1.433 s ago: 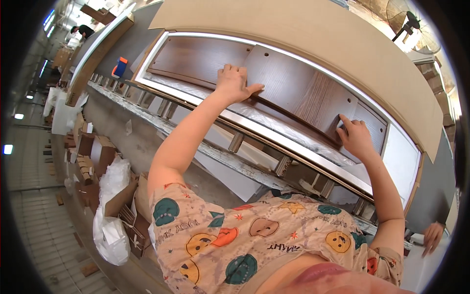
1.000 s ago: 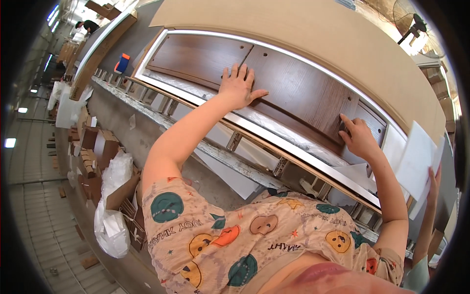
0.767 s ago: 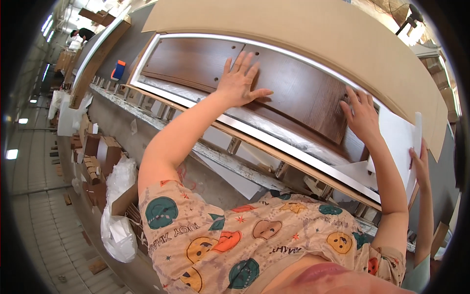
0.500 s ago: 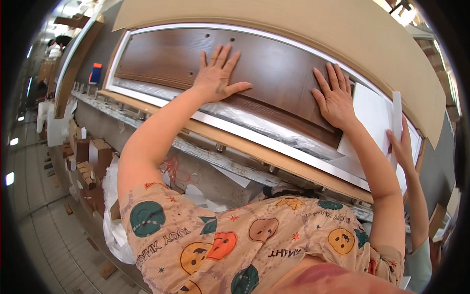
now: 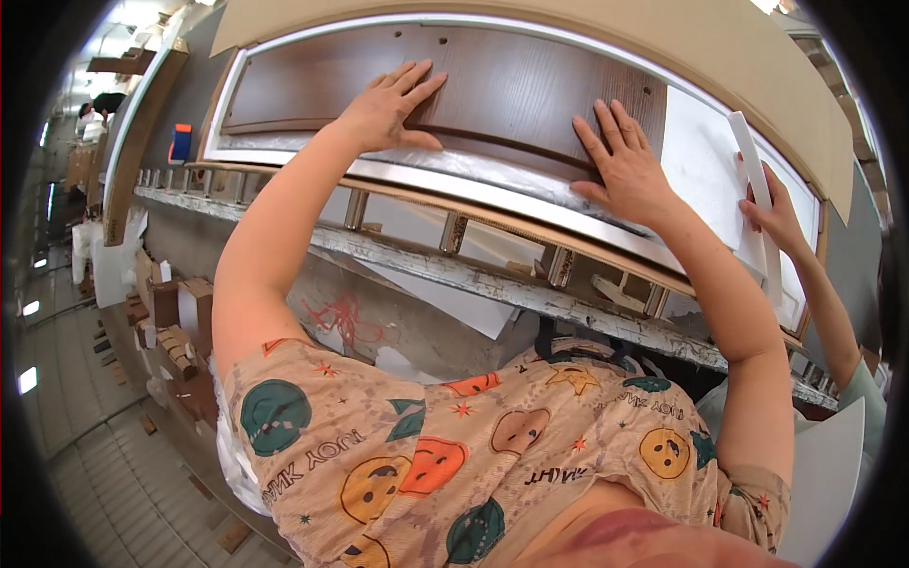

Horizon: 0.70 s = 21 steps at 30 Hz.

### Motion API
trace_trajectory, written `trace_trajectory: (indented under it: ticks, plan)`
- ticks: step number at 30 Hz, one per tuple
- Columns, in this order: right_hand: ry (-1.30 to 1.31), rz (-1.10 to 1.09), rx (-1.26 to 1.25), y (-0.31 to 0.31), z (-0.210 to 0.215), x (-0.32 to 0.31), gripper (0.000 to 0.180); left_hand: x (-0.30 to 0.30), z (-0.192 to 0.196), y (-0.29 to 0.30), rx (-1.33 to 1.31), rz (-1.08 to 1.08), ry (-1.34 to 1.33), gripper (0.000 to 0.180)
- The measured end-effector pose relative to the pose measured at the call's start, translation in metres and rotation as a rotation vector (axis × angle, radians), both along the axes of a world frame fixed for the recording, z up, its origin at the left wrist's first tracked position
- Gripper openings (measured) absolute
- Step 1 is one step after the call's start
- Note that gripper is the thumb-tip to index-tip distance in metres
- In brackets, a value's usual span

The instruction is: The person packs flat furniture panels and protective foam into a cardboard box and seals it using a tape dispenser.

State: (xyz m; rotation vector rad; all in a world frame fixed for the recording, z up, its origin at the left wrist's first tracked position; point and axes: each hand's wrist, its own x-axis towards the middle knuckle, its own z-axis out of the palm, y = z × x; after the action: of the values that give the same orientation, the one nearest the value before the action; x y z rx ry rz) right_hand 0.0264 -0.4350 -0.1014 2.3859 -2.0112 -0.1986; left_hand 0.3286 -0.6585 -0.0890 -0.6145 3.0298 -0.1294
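A dark brown wood-grain board lies in a long shallow cardboard box lined with a white foam edging. My left hand rests on the board's left half, fingers spread and thumb toward the near edge. Farther right, my right hand presses flat near the board's right end, its fingers also spread. Clear plastic wrap shows along the board's near side. White sheet material fills the box's right end. There, another person's hand grips a white foam strip.
The box sits on a conveyor with metal rollers and a worn pale rail. A large cardboard flap spreads beyond it. At the far left are an orange-and-blue object and a long edge piece. Cardboard pieces are stacked below.
The board and box have shifted away from me, showing more rollers. Both my hands have moved farther out and left with the board. The other person's hand now wraps round the foam strip.
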Motion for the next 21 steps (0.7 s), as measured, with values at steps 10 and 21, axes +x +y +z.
trace_trajectory:
  ticks: [10, 21]
  plan:
    - [-0.024, 0.0, -0.068, -0.037, -0.019, 0.014, 0.061, -0.001, 0.031, 0.038, 0.283, 0.542, 0.063, 0.078]
    - [-0.182, -0.049, -0.024, -0.037, 0.032, 0.044, 0.061, 0.151, -0.111, 0.43, 0.453, 1.393, 0.904, 0.029]
